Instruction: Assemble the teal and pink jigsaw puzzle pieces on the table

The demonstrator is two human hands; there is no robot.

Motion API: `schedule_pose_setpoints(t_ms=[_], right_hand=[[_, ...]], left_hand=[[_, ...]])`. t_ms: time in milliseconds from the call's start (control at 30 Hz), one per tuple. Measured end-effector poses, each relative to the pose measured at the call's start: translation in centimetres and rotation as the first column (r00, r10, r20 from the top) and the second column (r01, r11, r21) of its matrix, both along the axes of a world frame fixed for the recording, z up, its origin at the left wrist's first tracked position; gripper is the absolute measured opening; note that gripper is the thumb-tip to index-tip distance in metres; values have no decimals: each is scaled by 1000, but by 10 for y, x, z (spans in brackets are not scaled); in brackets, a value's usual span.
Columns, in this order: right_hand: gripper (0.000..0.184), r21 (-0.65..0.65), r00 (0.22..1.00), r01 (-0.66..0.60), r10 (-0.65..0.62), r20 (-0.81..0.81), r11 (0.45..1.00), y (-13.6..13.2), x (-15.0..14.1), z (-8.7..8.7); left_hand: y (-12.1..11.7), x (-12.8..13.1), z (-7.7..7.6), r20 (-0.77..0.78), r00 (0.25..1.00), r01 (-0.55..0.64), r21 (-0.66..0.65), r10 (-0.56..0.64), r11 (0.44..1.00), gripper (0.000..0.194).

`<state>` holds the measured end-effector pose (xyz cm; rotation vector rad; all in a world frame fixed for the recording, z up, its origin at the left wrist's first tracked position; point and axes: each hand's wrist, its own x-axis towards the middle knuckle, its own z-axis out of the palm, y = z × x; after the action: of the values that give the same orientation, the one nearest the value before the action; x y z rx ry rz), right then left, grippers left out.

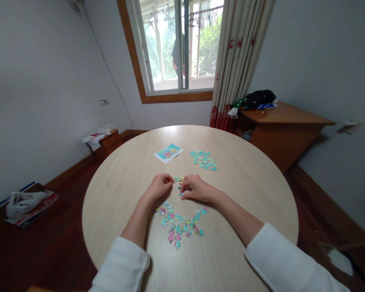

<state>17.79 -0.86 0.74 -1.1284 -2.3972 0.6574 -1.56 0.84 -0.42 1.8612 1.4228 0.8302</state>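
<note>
A few joined jigsaw puzzle pieces [180, 179], one with a yellow cartoon figure, lie between my two hands. My left hand [161, 185] rests on the table at their left, fingertips pressed together; whether anything is in them is hidden. From the right, my right hand [197, 188] pinches a small teal puzzle piece [181, 194] just below the joined ones, its thumb and fingers partly covering them. Nearer to me spread many loose puzzle pieces [178, 229] in teal, pink and yellow. Farther off sits a group of mostly teal pieces [203, 159].
A printed picture card [169, 153] with cartoon figures lies at the back of the round wooden table [115, 194]. Beyond stand a brown desk [288, 115] with dark cloth [260, 98] on it, a curtain [240, 48] and a window. Through the glass a person [178, 54] is partly visible.
</note>
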Motion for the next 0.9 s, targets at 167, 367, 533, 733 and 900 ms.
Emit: schedule_pose_setpoints(t_ms=[167,367,533,733,900], right_hand=[[13,-13,1000,-6,6,-16,1000,1,0,0],[15,-32,1000,-2,2,-20,999,1,1,0],[15,-48,999,-13,11,-34,999,0,1,1],[16,-32,1000,-2,1,-26,999,1,1,0],[15,-20,999,-22,21,-31,1000,2,1,-1]], left_hand=[[-1,0,1,-4,1000,17,-9,-17,1000,14],[-2,1,3,5,1000,20,-14,-20,1000,13],[-3,2,4,4,1000,20,-14,-20,1000,14],[-3,2,5,11,1000,16,-14,-16,1000,14],[-2,1,4,4,1000,8,-24,-8,1000,15]])
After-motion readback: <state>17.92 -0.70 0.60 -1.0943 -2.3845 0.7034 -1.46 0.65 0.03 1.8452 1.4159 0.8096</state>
